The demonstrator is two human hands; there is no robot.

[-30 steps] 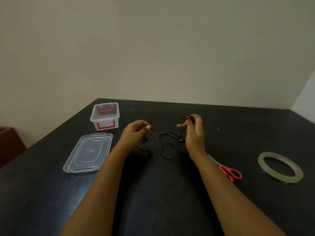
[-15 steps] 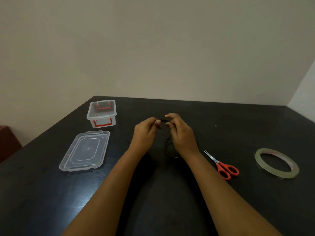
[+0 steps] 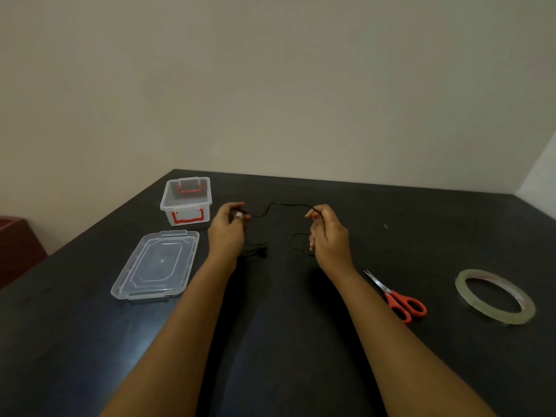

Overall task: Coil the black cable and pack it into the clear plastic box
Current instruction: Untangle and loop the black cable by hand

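Table (image 3: 391,371), dark. Near its left edge: 1 clear lid (image 3: 155,266), flat; behind it, 1 clear box (image 3: 186,200), open, red latches. Left hand (image 3: 227,227): raised above mid-table, fingers curled, pinching the cable (image 3: 281,206). Cable sags between both hands, with loops below. Right hand (image 3: 329,233): upright, thumb and forefinger pinching the cable. Toward the right edge: 1 scissors (image 3: 397,297), 1 tape roll (image 3: 495,295).

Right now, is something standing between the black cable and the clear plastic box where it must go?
Nothing visible. The black cable hangs between the left hand and right hand. The clear plastic box stands open just beyond the left hand; its lid lies nearer, off the path.
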